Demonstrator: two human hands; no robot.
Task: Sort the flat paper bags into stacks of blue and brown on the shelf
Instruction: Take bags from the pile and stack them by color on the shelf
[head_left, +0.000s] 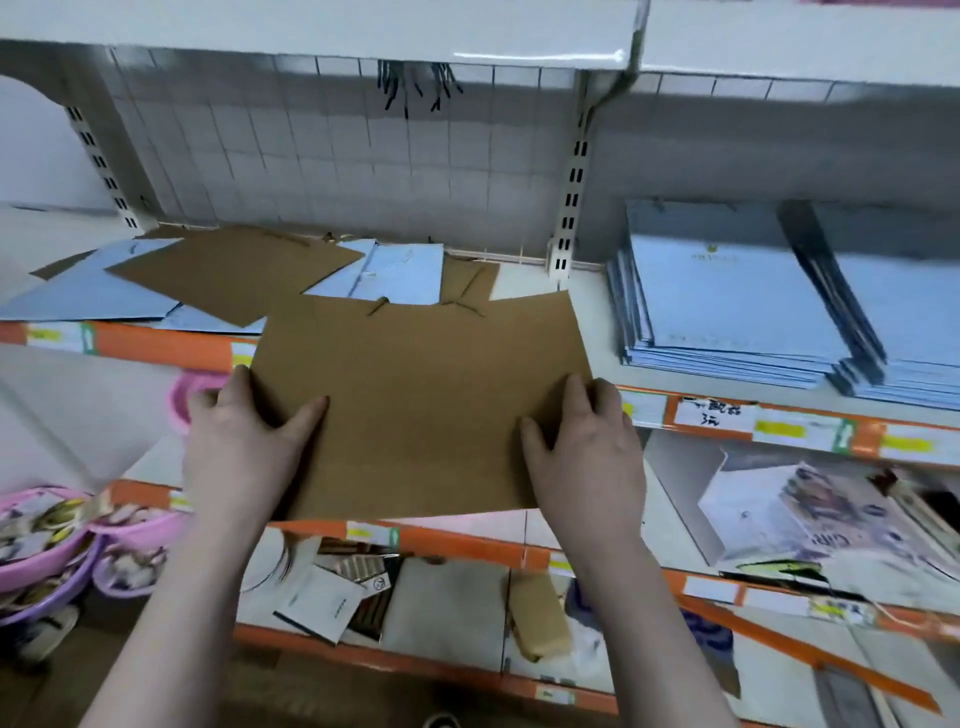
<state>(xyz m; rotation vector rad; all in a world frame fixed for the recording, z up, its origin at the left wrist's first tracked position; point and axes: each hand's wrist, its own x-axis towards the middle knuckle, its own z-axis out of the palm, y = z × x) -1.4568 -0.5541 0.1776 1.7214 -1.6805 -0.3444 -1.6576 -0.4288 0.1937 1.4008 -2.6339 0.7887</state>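
Observation:
A flat brown paper bag (423, 400) is held level at the front of the white shelf (587, 312), its near half jutting out past the orange edge. My left hand (244, 441) grips its left edge, thumb on top. My right hand (584, 447) grips the right edge the same way. On the shelf's left lies a loose mix: a brown bag (228, 270) over blue bags (88, 296), another blue bag (395, 273) and a brown one (470, 283) behind. A tidy stack of blue bags (727, 306) sits on the right.
A second blue stack (904, 332) lies at the far right. An upper shelf (363, 31) overhangs, with bag cords hanging beneath. Lower shelves hold pink baskets (47, 540), packets and boxes. A slotted upright (569, 208) divides the shelf bays.

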